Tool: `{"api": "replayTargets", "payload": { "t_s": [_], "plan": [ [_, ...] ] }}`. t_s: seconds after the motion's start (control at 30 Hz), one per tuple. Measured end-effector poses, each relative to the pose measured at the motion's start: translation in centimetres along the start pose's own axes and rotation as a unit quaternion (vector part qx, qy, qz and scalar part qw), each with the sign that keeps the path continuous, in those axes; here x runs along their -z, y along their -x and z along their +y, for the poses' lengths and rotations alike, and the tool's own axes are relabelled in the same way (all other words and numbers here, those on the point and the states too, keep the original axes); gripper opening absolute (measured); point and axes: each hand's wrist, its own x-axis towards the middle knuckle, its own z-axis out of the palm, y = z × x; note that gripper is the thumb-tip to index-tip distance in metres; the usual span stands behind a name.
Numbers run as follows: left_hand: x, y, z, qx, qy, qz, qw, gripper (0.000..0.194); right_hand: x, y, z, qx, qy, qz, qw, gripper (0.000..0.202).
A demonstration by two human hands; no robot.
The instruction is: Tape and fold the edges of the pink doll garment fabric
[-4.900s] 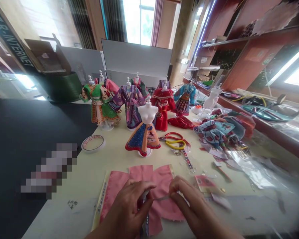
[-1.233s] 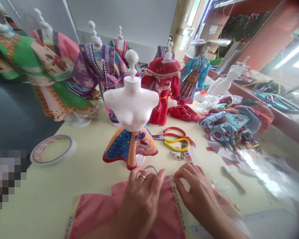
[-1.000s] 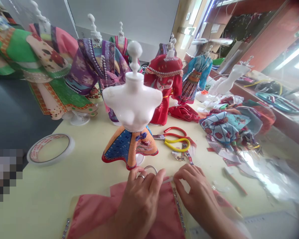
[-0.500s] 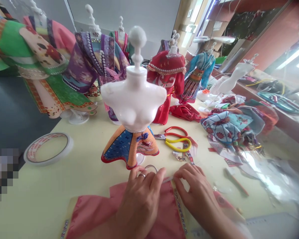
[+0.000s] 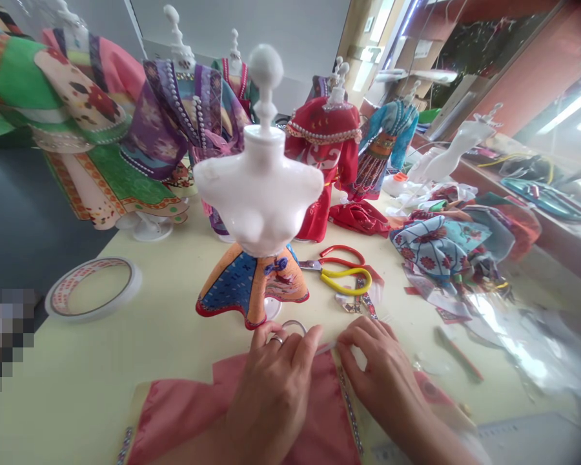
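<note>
A pink piece of fabric (image 5: 193,413) with patterned trim at its sides lies on the table in front of me. My left hand (image 5: 274,387), a ring on one finger, rests over it with fingers curled around what looks like a narrow roll of tape (image 5: 296,325), mostly hidden behind the fingers. From there a thin whitish strip of tape (image 5: 325,349) runs along the fabric's far edge to my right hand (image 5: 380,371). The right thumb and fingertips pinch together at the fabric's far right corner, on the strip's end.
Just beyond my hands stands a white doll mannequin (image 5: 261,187) wearing an orange and blue skirt piece (image 5: 242,284). Scissors (image 5: 346,281) lie to its right, a large tape roll (image 5: 136,284) to its left. Dressed mannequins line the back; fabric scraps (image 5: 436,252) and plastic (image 5: 523,336) pile at right.
</note>
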Motion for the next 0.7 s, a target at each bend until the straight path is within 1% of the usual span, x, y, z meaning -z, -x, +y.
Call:
{"api": "replayTargets", "payload": {
  "t_s": [0.27, 0.57, 0.7],
  "plan": [
    [-0.04, -0.24, 0.12, 0.001, 0.006, -0.004, 1.000, 0.044, -0.05, 0.00, 0.05, -0.003, 0.006, -0.002, 1.000, 0.021],
    [-0.24, -0.23, 0.00, 0.004, 0.012, -0.001, 1.000, 0.048, -0.05, -0.14, 0.04, -0.002, 0.017, -0.005, 1.000, 0.020],
    [0.06, -0.28, -0.01, 0.018, 0.020, -0.025, 0.999, 0.050, 0.10, -0.22, -0.02, -0.005, 0.025, -0.013, 1.000, 0.019]
  ]
}}
